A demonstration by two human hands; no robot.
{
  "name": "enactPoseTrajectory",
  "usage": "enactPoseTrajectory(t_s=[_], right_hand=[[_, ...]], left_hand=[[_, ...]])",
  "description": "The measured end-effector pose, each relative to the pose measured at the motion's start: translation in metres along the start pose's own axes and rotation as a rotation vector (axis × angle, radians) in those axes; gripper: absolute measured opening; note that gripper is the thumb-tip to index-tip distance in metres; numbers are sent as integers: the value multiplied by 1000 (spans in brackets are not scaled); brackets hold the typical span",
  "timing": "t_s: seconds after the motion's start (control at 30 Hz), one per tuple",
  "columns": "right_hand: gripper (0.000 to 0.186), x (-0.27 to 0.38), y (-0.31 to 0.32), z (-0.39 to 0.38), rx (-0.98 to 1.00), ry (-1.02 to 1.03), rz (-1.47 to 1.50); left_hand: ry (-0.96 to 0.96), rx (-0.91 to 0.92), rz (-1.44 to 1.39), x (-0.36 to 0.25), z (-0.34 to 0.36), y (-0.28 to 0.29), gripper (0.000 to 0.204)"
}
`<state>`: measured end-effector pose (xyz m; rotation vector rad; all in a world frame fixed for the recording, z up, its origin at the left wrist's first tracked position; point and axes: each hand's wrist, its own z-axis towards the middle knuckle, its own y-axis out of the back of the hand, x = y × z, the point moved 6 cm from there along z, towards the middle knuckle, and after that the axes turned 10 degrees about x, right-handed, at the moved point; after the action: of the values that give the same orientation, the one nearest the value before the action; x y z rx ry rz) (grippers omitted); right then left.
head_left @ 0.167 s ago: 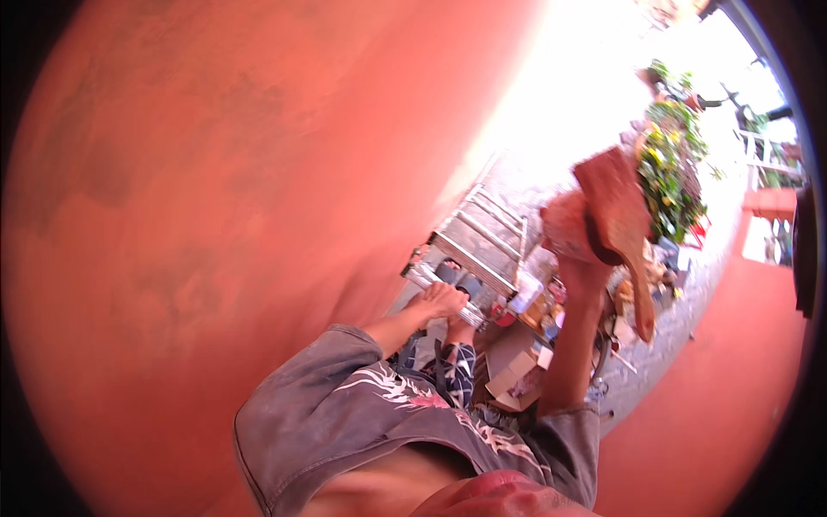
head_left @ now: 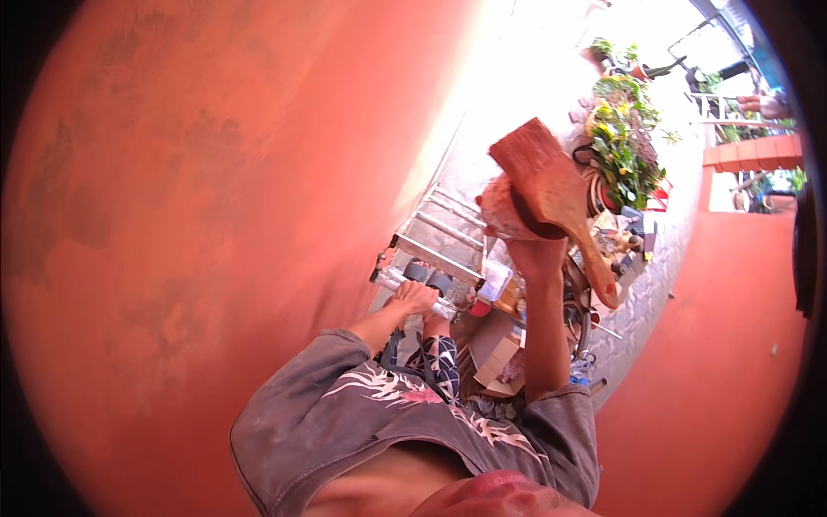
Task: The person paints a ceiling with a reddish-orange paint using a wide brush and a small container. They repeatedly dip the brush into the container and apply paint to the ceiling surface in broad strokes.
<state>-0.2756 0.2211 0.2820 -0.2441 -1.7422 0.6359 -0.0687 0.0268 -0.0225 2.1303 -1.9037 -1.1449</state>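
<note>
My right hand (head_left: 506,214) is raised at the right and closed round a wide paintbrush (head_left: 556,189). Reddish-orange paint covers the brush; its bristles point up and left, and its handle slants down past my wrist. The brush hides part of my fingers. Lower and to the left, my left hand (head_left: 417,297) grips the top rail of a metal stepladder (head_left: 441,258). An orange-red wall (head_left: 215,215) with darker, uneven patches rises along my left side.
Below stand an open cardboard box (head_left: 498,360) and assorted clutter. Leafy potted plants (head_left: 622,138) line the ground farther off. Another orange wall (head_left: 689,370) is on the right. At the upper right edge, another person's hand (head_left: 762,105) shows.
The brush and my right hand have shifted left and slightly up in the picture. The whole view has also turned a little, moving ladder and plants leftward. Both grips are unchanged.
</note>
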Motion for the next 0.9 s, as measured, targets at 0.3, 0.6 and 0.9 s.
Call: enactPoseTrajectory(t_s=[0.3, 0.6, 0.9], right_hand=[[73, -12, -19, -4, 115, 13, 434], [77, -2, -44, -23, 102, 18, 526], [74, 16, -66, -31, 30, -8, 274]], left_hand=[[38, 53, 109, 10, 9, 19, 64], [-114, -2, 210, 19, 25, 3, 68], [-59, 62, 157, 1, 7, 1, 69]])
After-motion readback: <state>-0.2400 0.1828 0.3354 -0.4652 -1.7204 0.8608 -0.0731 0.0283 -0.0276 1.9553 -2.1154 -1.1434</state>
